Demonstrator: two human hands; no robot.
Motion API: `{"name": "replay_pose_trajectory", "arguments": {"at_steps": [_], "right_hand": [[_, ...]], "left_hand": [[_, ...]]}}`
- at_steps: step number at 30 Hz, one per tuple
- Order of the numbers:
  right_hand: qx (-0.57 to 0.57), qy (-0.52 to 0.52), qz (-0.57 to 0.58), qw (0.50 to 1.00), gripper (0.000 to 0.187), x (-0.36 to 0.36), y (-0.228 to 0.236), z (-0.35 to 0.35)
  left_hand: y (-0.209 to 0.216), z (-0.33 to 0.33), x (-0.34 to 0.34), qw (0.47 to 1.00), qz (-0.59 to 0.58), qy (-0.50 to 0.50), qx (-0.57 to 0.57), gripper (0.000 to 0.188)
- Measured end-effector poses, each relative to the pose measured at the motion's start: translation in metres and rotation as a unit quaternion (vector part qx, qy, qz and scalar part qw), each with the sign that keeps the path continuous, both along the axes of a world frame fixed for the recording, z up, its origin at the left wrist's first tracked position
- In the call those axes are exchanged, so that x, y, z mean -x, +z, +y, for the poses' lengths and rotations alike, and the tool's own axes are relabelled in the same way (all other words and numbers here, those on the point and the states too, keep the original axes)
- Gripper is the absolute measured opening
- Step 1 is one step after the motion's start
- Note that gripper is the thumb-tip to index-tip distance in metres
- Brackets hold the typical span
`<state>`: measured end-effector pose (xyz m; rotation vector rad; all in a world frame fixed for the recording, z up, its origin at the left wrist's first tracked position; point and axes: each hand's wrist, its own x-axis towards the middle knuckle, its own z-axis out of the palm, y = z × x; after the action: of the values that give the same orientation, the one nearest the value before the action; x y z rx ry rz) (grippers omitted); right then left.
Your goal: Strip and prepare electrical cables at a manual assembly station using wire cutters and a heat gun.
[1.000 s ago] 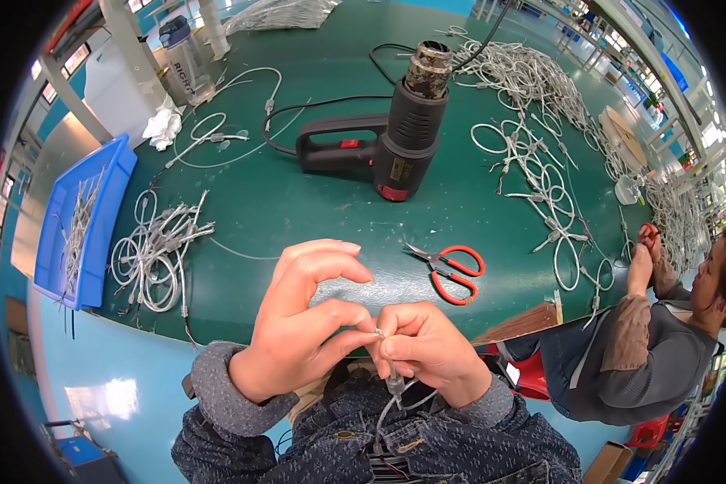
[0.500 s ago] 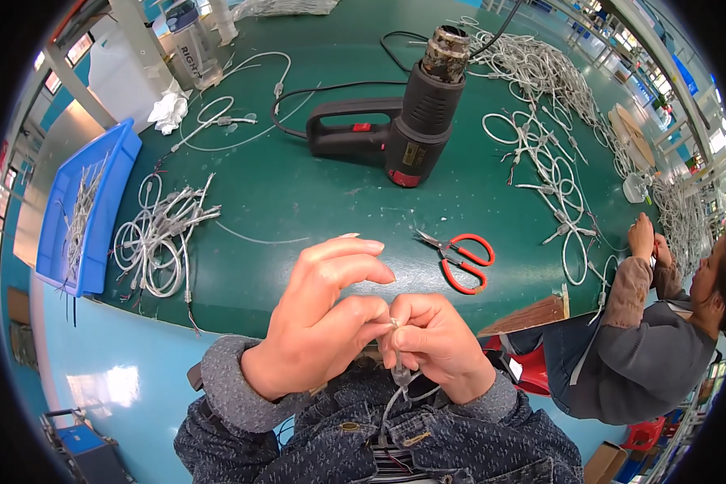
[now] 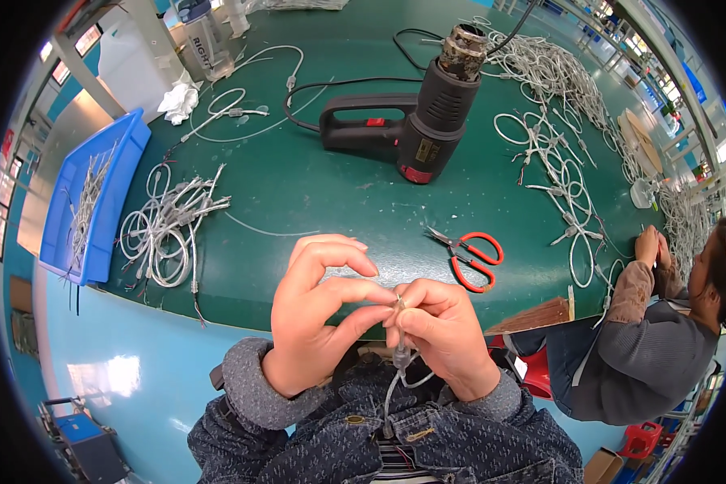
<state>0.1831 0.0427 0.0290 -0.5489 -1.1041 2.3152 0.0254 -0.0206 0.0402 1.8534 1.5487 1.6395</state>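
A grey-white cable [image 3: 402, 356] with a grey moulded lump on it hangs in front of my jacket, its end pointing up. My right hand [image 3: 446, 335] is closed round it just below the end, thumb against bent fingers. My left hand [image 3: 310, 319] meets the cable's tip with thumb and index finger, its other fingers raised and apart. The fine strands at the tip are too small to make out. Beyond my right hand, red-handled snips [image 3: 472, 260] lie on the green table [image 3: 339, 194], blades apart.
A black heat gun [image 3: 431, 121] stands nozzle up, its cord trailing back. Cable bundles lie left [image 3: 173, 222] and right [image 3: 569, 181], with a larger heap [image 3: 552, 77] behind. A blue tray [image 3: 125, 189] holds thin wires. At right sits another person [image 3: 653, 339], hands at the table.
My left thumb and index finger have opened into a wider loop, their tips still at the cable's end. The right hand keeps its grip. The whole view has shifted slightly.
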Motion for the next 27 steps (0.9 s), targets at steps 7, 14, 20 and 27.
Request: {"name": "replay_pose_trajectory", "arguments": {"at_steps": [7,14,20,27], "right_hand": [[-0.001,-0.004,0.007,1.000,0.011,-0.0001,-0.0003,0.0017],[0.011,-0.007,-0.006,1.000,0.012,0.0017,0.0022,0.0022],[0.000,0.009,-0.027,1.000,0.013,-0.0008,0.0009,0.0040],[-0.060,-0.006,-0.064,0.996,0.012,-0.0004,0.0026,0.0043]], "left_hand": [[0.0102,-0.0009,-0.0005,0.999,-0.001,0.012,0.034,0.022],[0.0090,0.0029,0.0025,0.999,0.015,0.005,0.030,0.021],[0.0083,0.0032,0.0018,0.999,-0.005,-0.008,0.039,0.019],[0.0010,0.0018,-0.0057,0.970,-0.210,-0.047,0.117,0.011]]}}
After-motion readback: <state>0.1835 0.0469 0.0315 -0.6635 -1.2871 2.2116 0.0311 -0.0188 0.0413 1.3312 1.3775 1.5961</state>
